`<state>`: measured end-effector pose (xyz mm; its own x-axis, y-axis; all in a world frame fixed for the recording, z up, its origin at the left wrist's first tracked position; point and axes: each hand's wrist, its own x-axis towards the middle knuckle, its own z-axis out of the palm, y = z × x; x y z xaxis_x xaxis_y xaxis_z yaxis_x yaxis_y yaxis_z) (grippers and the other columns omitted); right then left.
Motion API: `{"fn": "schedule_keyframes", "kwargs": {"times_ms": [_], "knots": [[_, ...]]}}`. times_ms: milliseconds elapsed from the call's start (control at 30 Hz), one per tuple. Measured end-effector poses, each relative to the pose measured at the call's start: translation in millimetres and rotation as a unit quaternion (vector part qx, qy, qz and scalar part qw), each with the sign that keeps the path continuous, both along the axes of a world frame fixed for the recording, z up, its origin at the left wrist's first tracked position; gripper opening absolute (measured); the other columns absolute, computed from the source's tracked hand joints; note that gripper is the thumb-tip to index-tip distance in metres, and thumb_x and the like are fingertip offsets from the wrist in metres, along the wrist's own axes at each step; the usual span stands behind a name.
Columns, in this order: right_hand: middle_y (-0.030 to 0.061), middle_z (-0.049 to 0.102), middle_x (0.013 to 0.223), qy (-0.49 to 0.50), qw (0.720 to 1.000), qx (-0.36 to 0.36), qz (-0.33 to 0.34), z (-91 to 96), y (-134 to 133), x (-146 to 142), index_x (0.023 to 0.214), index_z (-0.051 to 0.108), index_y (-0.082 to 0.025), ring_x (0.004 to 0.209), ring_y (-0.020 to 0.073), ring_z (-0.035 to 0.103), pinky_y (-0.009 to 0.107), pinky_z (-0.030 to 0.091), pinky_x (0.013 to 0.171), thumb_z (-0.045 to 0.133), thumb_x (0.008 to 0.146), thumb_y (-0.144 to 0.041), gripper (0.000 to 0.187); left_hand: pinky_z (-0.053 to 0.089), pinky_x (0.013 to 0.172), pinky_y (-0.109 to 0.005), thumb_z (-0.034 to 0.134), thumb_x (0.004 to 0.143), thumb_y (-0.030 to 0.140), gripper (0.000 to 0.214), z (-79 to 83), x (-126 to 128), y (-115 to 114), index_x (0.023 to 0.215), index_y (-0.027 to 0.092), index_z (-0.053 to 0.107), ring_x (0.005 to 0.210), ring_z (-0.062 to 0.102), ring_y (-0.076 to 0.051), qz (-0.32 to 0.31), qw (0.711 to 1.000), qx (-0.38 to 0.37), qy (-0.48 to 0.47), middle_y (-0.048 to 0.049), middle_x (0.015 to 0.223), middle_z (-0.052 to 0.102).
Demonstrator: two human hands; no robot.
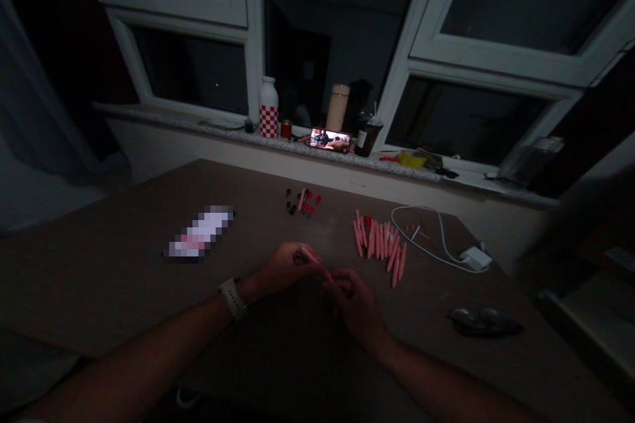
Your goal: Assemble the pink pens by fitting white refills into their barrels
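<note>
My left hand [285, 269], with a pale watch strap on its wrist, pinches a slim pink pen-like tube [313, 258] at the middle of the dark table. My right hand [354, 307] sits just below it, its fingers curled and touching the tube's lower end. To the right lies a loose row of several pink tubes [383, 244]. A small group of black and red pen parts [301, 201] lies farther ahead. The light is dim, so fine detail in the fingers is hard to see.
A white charger with its cable [475, 258] and some tiny red pieces lies right of the pink tubes. Dark glasses [485, 322] rest near the right edge. A pixelated object [200, 232] lies at left. On the windowsill [297, 149] stand bottles, a cup and a lit phone.
</note>
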<state>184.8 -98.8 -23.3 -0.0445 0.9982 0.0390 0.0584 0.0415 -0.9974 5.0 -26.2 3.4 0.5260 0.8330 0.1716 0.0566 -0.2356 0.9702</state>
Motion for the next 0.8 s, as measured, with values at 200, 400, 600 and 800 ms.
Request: {"fn": "schedule_keyframes", "kwargs": {"times_ms": [200, 400, 600, 800], "knots": [[0.0014, 0.07, 0.076, 0.005, 1.0, 0.009, 0.01, -1.1, 0.8, 1.3, 0.092, 0.057, -0.019, 0.042, 0.0068, 0.046, 0.019, 0.033, 0.039, 0.065, 0.08, -0.053, 0.038, 0.047, 0.066, -0.024, 0.075, 0.076, 0.037, 0.025, 0.7, -0.7, -2.5, 0.086, 0.015, 0.068, 0.075, 0.064, -0.015, -0.015, 1.0, 0.003, 0.006, -0.0042, 0.081, 0.07], [0.0026, 0.069, 0.078, -0.043, 0.998, 0.042, 0.016, -0.6, 0.5, 2.2, 0.099, 0.065, -0.019, 0.046, 0.0094, 0.049, 0.022, 0.035, 0.043, 0.053, 0.089, -0.055, 0.04, 0.047, 0.066, -0.026, 0.071, 0.079, 0.043, 0.029, -0.8, -1.6, -0.1, 0.083, 0.017, 0.06, 0.075, 0.065, -0.017, -0.004, 1.0, -0.008, -0.012, -0.0058, 0.084, 0.072], [0.0041, 0.07, 0.087, -0.168, 0.978, 0.12, -0.015, 2.2, -0.1, 8.9, 0.097, 0.068, -0.021, 0.08, 0.0195, 0.064, 0.028, 0.045, 0.07, 0.048, 0.094, -0.042, 0.029, 0.045, 0.066, -0.024, 0.073, 0.076, 0.042, 0.028, 8.9, -15.1, 7.3, 0.081, 0.015, 0.066, 0.073, 0.063, -0.017, -0.004, 0.988, 0.11, 0.105, -0.0039, 0.079, 0.07], [0.0056, 0.07, 0.092, -0.278, 0.952, 0.123, -0.038, -1.1, -0.9, 10.2, 0.102, 0.062, -0.022, 0.082, 0.022, 0.064, 0.032, 0.042, 0.072, 0.041, 0.097, -0.033, 0.024, 0.043, 0.064, -0.023, 0.073, 0.075, 0.041, 0.027, 13.5, -22.6, 12.4, 0.083, 0.015, 0.071, 0.072, 0.063, -0.016, -0.011, 0.981, 0.13, 0.142, -0.0044, 0.079, 0.07]]}}
